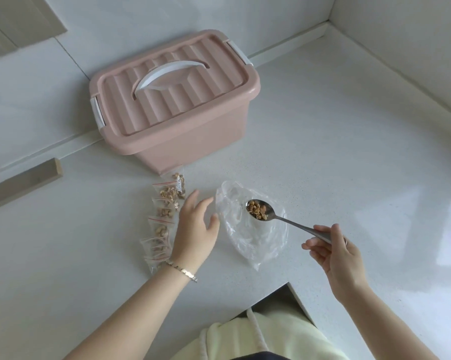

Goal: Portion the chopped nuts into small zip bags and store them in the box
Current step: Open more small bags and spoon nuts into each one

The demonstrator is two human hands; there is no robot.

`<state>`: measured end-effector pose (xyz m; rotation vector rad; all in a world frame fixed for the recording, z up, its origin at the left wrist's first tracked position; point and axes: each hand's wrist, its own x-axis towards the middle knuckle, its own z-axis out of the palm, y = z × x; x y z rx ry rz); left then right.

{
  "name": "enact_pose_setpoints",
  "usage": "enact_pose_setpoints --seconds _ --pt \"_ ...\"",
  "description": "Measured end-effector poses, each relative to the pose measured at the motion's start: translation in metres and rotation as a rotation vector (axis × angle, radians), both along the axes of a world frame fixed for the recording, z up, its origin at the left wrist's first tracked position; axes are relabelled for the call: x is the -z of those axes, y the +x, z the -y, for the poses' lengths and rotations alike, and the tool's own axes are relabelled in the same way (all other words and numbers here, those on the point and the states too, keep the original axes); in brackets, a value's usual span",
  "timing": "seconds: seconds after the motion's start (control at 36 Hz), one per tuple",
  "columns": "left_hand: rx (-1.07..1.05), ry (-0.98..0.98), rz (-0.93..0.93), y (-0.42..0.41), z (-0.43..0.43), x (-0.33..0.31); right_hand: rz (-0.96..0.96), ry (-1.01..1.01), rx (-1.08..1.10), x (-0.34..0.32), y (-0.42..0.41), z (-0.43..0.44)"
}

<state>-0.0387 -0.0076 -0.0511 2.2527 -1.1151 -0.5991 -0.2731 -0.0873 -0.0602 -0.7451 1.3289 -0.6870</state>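
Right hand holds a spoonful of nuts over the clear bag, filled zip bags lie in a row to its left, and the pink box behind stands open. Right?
Not quite. In the head view the pink box is closed, lid on. The rest holds: right hand holds the spoon of nuts above the clear bag, filled zip bags in a row to its left.
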Motion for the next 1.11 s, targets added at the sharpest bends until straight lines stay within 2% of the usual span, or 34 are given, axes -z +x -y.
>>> enact_pose_setpoints --seconds 0.06,0.11,0.19,0.25,0.33,0.47,0.69,0.83,1.11 --pt "0.021 0.025 0.164 0.012 -0.019 -0.004 -0.017 -0.011 -0.017 -0.002 0.001 0.002" --pt "0.008 0.146 0.248 0.021 -0.039 -0.007 -0.032 -0.022 -0.035 -0.003 0.004 0.003" --pt "-0.033 0.319 0.259 0.027 -0.064 -0.01 -0.043 -0.027 -0.053 -0.006 0.01 0.002" --pt "-0.041 0.349 0.194 0.029 -0.074 -0.006 -0.042 -0.026 -0.059 -0.007 0.015 -0.001" --pt "-0.074 0.276 0.03 0.03 -0.08 0.0 -0.047 -0.029 -0.073 -0.011 0.021 -0.004" --pt "-0.011 0.188 0.138 0.029 -0.072 0.007 -0.072 -0.039 -0.091 -0.017 0.027 -0.01" --pt "0.044 0.117 0.138 0.025 -0.062 0.014 -0.064 -0.052 -0.091 -0.025 0.026 -0.014" --pt "0.099 0.096 -0.053 0.025 -0.054 0.017 -0.07 -0.058 -0.098 -0.028 0.024 -0.016" --pt "0.139 0.045 -0.169 0.019 -0.043 0.022 -0.058 -0.069 -0.084 -0.032 0.021 -0.014"
